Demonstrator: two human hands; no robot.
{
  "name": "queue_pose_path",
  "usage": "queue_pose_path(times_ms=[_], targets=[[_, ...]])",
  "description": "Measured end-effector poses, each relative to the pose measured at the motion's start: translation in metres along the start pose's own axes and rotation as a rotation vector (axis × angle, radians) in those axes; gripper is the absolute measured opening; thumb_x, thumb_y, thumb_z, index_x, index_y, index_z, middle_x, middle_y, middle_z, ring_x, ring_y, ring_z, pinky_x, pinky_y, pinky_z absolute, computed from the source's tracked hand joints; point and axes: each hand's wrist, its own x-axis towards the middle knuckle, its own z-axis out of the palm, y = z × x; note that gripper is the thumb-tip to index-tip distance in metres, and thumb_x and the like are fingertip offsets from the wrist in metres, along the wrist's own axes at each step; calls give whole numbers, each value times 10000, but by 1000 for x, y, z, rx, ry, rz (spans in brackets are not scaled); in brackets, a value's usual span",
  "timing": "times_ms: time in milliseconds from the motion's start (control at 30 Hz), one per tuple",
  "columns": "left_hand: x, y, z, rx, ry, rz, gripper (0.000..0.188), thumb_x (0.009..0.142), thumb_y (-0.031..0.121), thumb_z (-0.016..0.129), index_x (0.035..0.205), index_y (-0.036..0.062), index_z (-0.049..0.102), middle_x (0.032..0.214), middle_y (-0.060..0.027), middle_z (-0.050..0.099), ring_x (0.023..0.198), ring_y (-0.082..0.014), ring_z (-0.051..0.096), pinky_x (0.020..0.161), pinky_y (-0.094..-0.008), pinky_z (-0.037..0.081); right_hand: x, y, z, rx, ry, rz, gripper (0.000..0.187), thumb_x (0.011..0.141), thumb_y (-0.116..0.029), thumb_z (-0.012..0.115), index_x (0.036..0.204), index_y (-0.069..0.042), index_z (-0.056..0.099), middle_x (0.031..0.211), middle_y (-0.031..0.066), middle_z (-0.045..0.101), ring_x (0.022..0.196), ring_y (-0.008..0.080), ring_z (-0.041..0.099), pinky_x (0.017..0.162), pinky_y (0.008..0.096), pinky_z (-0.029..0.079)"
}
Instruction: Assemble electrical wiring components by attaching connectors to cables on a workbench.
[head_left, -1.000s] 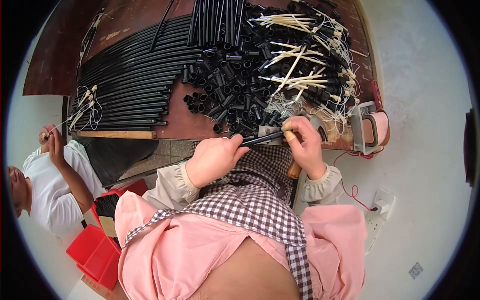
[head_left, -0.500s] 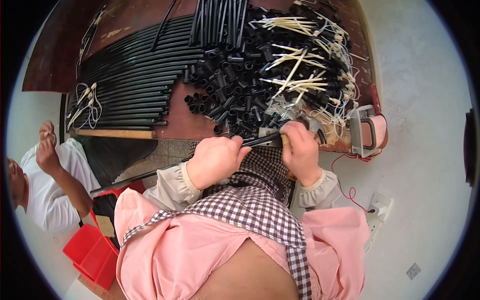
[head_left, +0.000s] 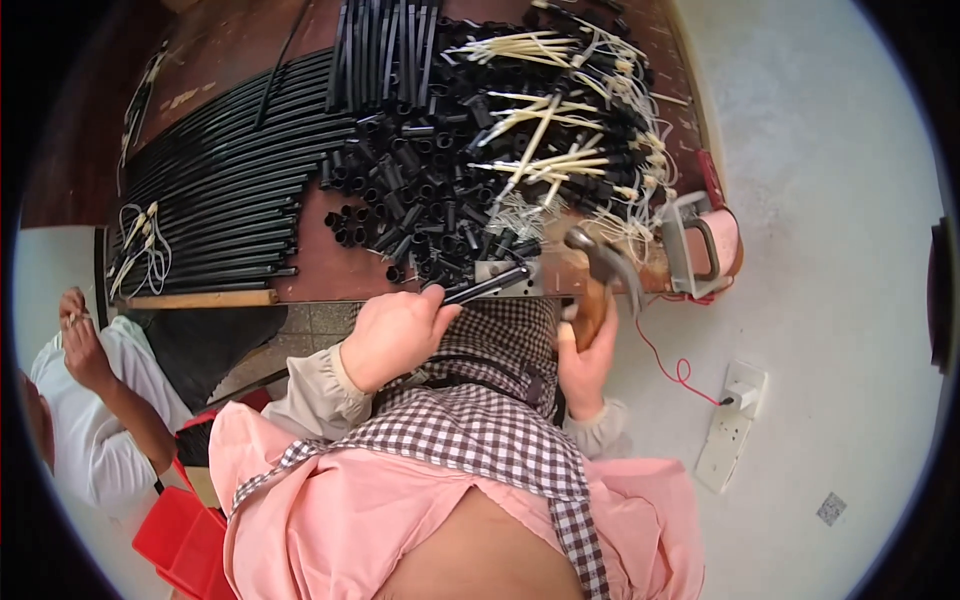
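Observation:
My left hand (head_left: pixel 395 338) is closed round a black tube (head_left: pixel 487 287), whose far end rests over a small metal plate (head_left: pixel 508 275) at the table's front edge. To the right, my right hand (head_left: pixel 588 368) grips the wooden handle of a claw hammer (head_left: pixel 593 290), head up, just beyond the edge. Short black sleeves (head_left: pixel 400 205) lie in a heap behind the plate. Beside them is a little pile of thin silvery pins or nails (head_left: pixel 520 218); their exact kind is too small to tell.
Long black tubes (head_left: pixel 215 200) lie in rows at the left. Cream-coloured sticks with white wires (head_left: pixel 545 170) are heaped at the right, near a clamp-like metal frame (head_left: pixel 690 245). A co-worker (head_left: pixel 110 400) sits at the left by a red bin (head_left: pixel 180 540). A red cord (head_left: pixel 665 370) runs to a wall socket.
My right hand has left the tube's end and taken up the hammer, which lay on the table. The left hand still holds the tube. The whole view has shifted somewhat.

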Motion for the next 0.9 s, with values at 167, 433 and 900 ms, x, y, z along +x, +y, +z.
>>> queue_pose_path(times_ms=[167, 433, 900], targets=[[-6, -14, -4, 25, -34, 76, 295, 897, 308, 543, 756, 49, 524, 553, -151, 577, 524, -349, 588, 464, -443, 461, -31, -54, -28, 211, -285, 138, 460, 916, -211, 537, 1313, -52, 368, 817, 68, 549, 544, 132, 522, 487, 222, 449], [-1, 2, -3, 121, 13, 71, 301, 893, 322, 553, 753, 59, 507, 537, -113, 573, 497, -301, 591, 435, -408, 457, -2, -75, -43, -352, -428, 211, 436, 929, -362, 521, 1211, -38, 444, 660, 34, 519, 445, 101, 474, 423, 212, 398], [0, 4, -6, 269, 160, 95, 303, 883, 336, 573, 779, 71, 469, 546, -89, 558, 481, -258, 584, 395, -365, 436, 19, -97, -43, -82, -562, 456, 369, 957, -357, 465, 1118, -26, 452, 633, 40, 495, 430, 110, 469, 406, 234, 409]])
